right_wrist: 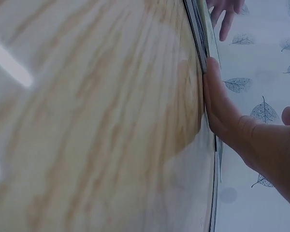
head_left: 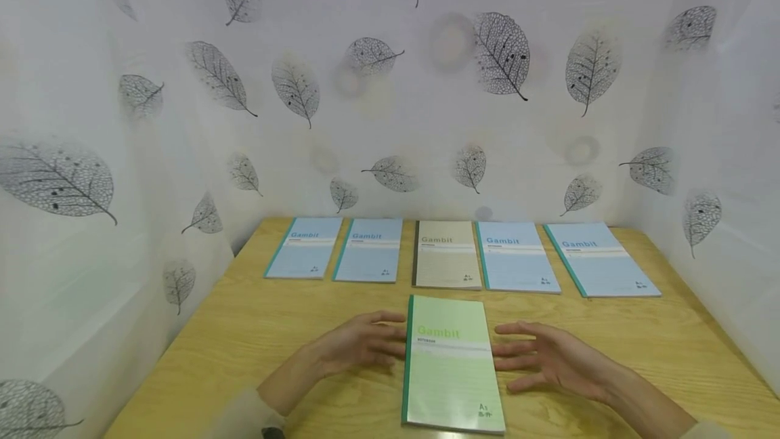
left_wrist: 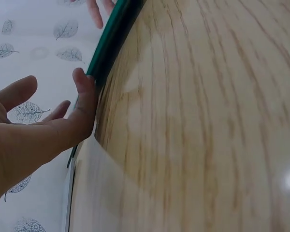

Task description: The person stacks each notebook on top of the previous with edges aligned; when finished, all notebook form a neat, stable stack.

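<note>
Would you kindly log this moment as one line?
left hand: at spine of green Gambit notebook | right hand: at its opposite edge | row behind: four blue notebooks, one tan notebook

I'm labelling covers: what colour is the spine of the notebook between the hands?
Teal-green spine, clearest in the head view.

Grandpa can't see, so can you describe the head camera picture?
A green notebook lies on a wooden table between a left hand and a right hand. Behind it, four blue notebooks and one beige notebook form a row before a leaf-print backdrop.
</note>
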A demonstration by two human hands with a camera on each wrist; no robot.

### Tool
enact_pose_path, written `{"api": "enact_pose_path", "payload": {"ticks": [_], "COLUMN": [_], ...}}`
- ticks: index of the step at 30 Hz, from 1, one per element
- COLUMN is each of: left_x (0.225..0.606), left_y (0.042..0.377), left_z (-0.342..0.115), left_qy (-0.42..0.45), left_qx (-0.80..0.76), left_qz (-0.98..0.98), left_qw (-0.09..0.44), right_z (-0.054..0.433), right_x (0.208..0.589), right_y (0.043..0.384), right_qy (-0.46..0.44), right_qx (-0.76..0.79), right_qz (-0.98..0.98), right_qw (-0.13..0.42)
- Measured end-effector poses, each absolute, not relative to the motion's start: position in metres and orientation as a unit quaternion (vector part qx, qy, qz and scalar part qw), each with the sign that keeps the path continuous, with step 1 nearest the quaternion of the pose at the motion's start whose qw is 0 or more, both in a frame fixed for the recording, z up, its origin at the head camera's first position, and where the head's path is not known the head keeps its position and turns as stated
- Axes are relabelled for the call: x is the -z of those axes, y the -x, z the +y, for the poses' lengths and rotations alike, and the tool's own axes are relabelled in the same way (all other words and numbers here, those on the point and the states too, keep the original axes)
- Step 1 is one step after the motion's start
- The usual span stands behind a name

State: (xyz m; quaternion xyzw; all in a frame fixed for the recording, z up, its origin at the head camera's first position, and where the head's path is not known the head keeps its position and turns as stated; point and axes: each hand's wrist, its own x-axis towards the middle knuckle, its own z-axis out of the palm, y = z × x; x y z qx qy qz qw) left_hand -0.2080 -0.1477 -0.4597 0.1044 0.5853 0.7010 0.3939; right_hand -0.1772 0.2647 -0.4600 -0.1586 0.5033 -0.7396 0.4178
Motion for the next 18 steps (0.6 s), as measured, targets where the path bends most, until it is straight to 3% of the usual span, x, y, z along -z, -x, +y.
{"api": "enact_pose_path", "payload": {"ticks": [18], "left_x": [0.458], "left_y": [0.2], "left_z": [-0.125], "left_qy": [-0.148], "left_qx": [-0.697], "left_qz": [0.618], "left_qw": [0.333], "right_z": [0.258], "right_x": [0.459], "right_y": [0.175], "right_qy": [0.15], "right_qx": [0.742], "right_qz": [0.505], "right_qw": [0.414]}}
